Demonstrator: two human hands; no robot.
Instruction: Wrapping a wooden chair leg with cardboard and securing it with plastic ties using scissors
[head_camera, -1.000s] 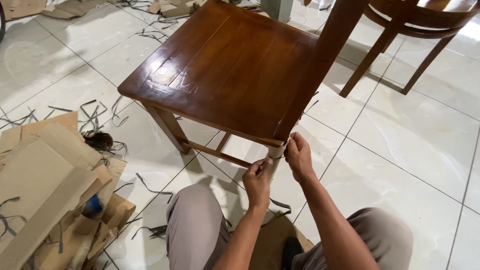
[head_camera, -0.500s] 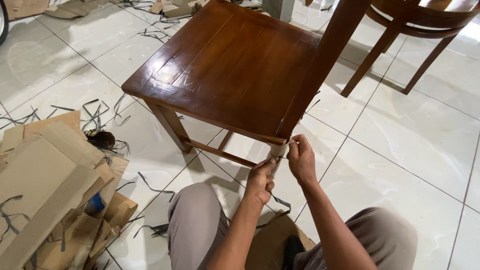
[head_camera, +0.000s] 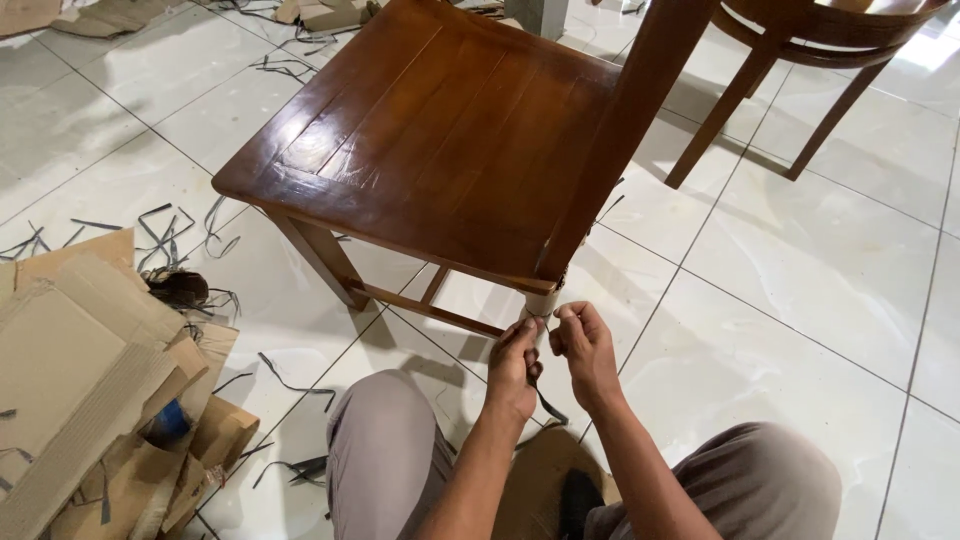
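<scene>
Both your hands pinch the dark strap (head_camera: 545, 400) at the wrapped chair leg (head_camera: 541, 303) — left hand (head_camera: 514, 368), right hand (head_camera: 583, 350) — thin, limp, slippery, so grip near the leg

Glossy white floor tiles (head_camera: 800, 300) with dark grout lines fill the room, catching bright light at the upper right; a second wooden chair (head_camera: 800, 60) stands there; flattened cardboard (head_camera: 80, 380) lies piled at the left; dark strap offcuts (head_camera: 190, 225) litter the floor around it.
</scene>
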